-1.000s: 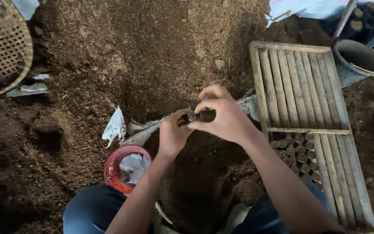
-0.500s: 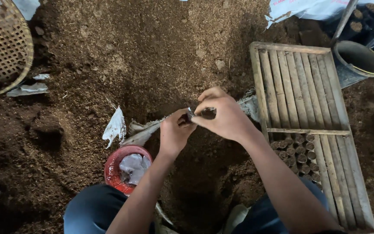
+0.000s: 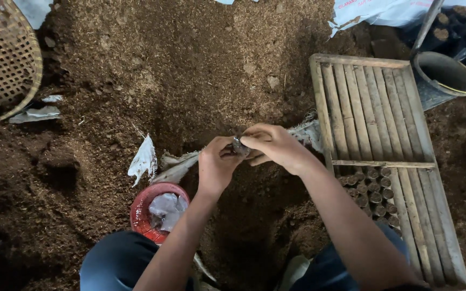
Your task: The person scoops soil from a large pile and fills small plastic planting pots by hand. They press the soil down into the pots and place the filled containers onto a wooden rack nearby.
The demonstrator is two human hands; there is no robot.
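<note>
The left hand (image 3: 218, 164) and the right hand (image 3: 273, 146) meet over the middle of the soil heap (image 3: 190, 70), fingertips of both pinched together on a small dark planting bag (image 3: 238, 145), a thin plastic tube held up in the air between them. It is too small and too covered by the fingers to tell whether it holds any soil yet, or whether its mouth is open.

The main risk, as I judge it, is the film itself: with both hands pulling at one small piece, a tug too hard or uneven could tear it or fold the mouth shut. A loose pinch could let it drop onto the dark soil, where it would be hard to pick out.

Just below the left hand, near the knee, sits a red bowl (image 3: 142, 210) with crumpled clear plastic inside (more bags, probably). It is close enough that an elbow or knee could tip it.

To the right lies a slatted wooden tray (image 3: 373, 108), with rows of small filled tubes (image 3: 376, 188) standing in its lower half, close beside the right forearm; a careless sweep could knock them over. A woven basket (image 3: 1, 59) lies at the heap's far left edge, a bucket (image 3: 446, 73) beyond the tray's top right corner.
</note>
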